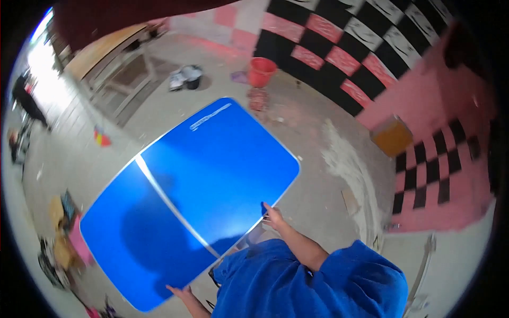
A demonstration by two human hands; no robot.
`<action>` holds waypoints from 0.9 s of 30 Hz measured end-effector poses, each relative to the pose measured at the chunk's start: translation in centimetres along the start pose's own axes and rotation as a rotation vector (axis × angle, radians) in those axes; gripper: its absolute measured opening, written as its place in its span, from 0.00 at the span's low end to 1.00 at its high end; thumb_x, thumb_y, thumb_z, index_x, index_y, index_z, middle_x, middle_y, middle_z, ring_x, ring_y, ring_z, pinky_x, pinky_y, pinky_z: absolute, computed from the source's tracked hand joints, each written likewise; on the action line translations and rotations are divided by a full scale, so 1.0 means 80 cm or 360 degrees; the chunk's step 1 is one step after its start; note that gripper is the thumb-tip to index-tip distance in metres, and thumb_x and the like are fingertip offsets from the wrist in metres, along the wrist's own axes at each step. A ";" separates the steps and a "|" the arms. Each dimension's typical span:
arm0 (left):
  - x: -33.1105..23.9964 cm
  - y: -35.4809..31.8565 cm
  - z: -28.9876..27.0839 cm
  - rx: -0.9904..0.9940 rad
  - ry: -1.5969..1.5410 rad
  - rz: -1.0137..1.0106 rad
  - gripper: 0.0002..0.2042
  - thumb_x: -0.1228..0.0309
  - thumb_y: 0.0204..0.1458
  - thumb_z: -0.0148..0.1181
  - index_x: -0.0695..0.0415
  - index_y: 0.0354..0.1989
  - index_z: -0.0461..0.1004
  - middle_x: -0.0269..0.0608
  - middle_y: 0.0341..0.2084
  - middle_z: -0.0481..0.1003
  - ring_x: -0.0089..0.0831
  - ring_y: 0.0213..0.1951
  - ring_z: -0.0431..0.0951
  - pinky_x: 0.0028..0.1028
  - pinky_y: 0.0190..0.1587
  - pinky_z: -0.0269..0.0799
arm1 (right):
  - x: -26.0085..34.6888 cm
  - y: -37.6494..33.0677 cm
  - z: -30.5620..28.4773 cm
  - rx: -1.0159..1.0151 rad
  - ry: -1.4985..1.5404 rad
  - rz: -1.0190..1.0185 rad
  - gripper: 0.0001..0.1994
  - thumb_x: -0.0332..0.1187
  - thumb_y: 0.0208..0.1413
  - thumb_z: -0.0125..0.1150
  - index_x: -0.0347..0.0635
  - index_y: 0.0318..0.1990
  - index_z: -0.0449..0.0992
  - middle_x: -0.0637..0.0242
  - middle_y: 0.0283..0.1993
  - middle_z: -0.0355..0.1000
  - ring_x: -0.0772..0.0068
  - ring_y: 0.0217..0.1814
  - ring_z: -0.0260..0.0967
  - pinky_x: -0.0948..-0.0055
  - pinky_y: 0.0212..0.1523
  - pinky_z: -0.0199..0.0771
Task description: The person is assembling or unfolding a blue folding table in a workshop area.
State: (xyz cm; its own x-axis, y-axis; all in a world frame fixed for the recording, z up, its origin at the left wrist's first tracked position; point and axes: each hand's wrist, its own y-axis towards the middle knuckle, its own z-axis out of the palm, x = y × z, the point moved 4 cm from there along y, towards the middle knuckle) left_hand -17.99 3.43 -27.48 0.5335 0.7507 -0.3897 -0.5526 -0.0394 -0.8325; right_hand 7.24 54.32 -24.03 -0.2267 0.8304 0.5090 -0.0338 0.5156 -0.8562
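While grasping a blue panel (201, 191) by its near edge with fingers of the left hand (183, 293) and right hand (273, 217), holds it in front of a blue shirt (313, 281). Has a red bucket (261, 73) beyond, on the floor (313, 206).

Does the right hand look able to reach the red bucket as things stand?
Probably not: the right hand holds the blue panel by its near edge, and the red bucket stands beyond it.

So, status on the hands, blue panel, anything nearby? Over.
Left hand, right hand on near edge of blue panel. White stripe crosses it. Red bucket beyond far edge.
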 end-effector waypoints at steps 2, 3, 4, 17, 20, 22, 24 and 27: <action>0.000 -0.002 -0.003 -0.0231 0.0056 0.0025 0.36 0.37 0.57 0.32 0.52 0.65 0.57 0.44 0.64 0.59 0.50 0.63 0.59 0.52 0.64 0.52 | 0.005 0.013 0.004 -0.0096 0.0049 -0.0132 0.35 0.52 0.49 0.64 0.42 0.59 0.61 0.54 0.56 0.64 0.56 0.55 0.63 0.52 0.49 0.68; -0.003 -0.003 0.004 -0.0104 0.0130 0.0027 0.36 0.37 0.57 0.32 0.52 0.65 0.57 0.44 0.64 0.59 0.50 0.63 0.59 0.52 0.64 0.52 | 0.000 0.015 0.004 -0.0311 0.0001 -0.0112 0.36 0.52 0.49 0.65 0.40 0.59 0.61 0.54 0.55 0.65 0.55 0.55 0.62 0.51 0.51 0.67; 0.000 -0.006 0.005 -0.0116 0.0092 -0.0051 0.37 0.37 0.56 0.33 0.51 0.66 0.56 0.43 0.64 0.58 0.49 0.63 0.58 0.52 0.64 0.52 | -0.006 0.017 0.006 -0.0200 0.0031 0.0010 0.33 0.52 0.52 0.62 0.38 0.57 0.63 0.55 0.54 0.65 0.55 0.54 0.63 0.48 0.51 0.66; 0.051 -0.081 -0.008 -0.0248 -0.0018 0.0024 0.36 0.38 0.53 0.47 0.48 0.65 0.58 0.40 0.63 0.60 0.45 0.60 0.63 0.48 0.61 0.61 | 0.070 -0.019 -0.022 0.0350 0.0285 -0.0038 0.27 0.56 0.58 0.53 0.46 0.55 0.65 0.62 0.55 0.64 0.62 0.58 0.60 0.50 0.57 0.61; 0.067 -0.099 -0.011 -0.0260 -0.0058 0.0089 0.35 0.38 0.53 0.47 0.48 0.64 0.60 0.40 0.62 0.61 0.46 0.59 0.64 0.49 0.60 0.61 | 0.087 -0.020 -0.031 0.0409 0.0262 -0.0059 0.25 0.52 0.57 0.57 0.43 0.53 0.66 0.60 0.50 0.66 0.59 0.54 0.63 0.48 0.52 0.68; 0.076 -0.110 -0.014 -0.0273 -0.0042 0.0071 0.33 0.40 0.54 0.47 0.49 0.62 0.62 0.40 0.61 0.63 0.47 0.58 0.66 0.48 0.59 0.62 | 0.096 -0.018 -0.035 0.0374 0.0322 -0.0045 0.23 0.52 0.57 0.58 0.44 0.51 0.67 0.61 0.48 0.66 0.59 0.52 0.63 0.50 0.51 0.68; 0.084 -0.122 -0.014 -0.0202 -0.0177 0.0052 0.32 0.41 0.55 0.47 0.49 0.62 0.62 0.41 0.60 0.64 0.46 0.57 0.66 0.48 0.58 0.63 | 0.106 -0.017 -0.033 0.0474 0.0289 -0.0083 0.23 0.51 0.57 0.58 0.45 0.51 0.67 0.62 0.49 0.66 0.60 0.52 0.63 0.51 0.50 0.67; 0.096 -0.138 -0.009 -0.0180 -0.0301 0.0025 0.30 0.43 0.56 0.47 0.49 0.61 0.63 0.41 0.58 0.65 0.45 0.57 0.67 0.47 0.57 0.64 | 0.123 -0.017 -0.028 0.0507 0.0297 -0.0093 0.22 0.50 0.57 0.58 0.46 0.52 0.68 0.63 0.51 0.66 0.61 0.52 0.63 0.52 0.49 0.67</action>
State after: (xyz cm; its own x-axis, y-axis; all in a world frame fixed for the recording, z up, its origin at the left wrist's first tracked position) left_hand -7.31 9.11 -21.54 0.3897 0.8594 -0.3310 -0.4788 -0.1179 -0.8699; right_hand 7.24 62.27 -17.65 -0.0353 0.8408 0.5402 -0.3494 0.4961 -0.7949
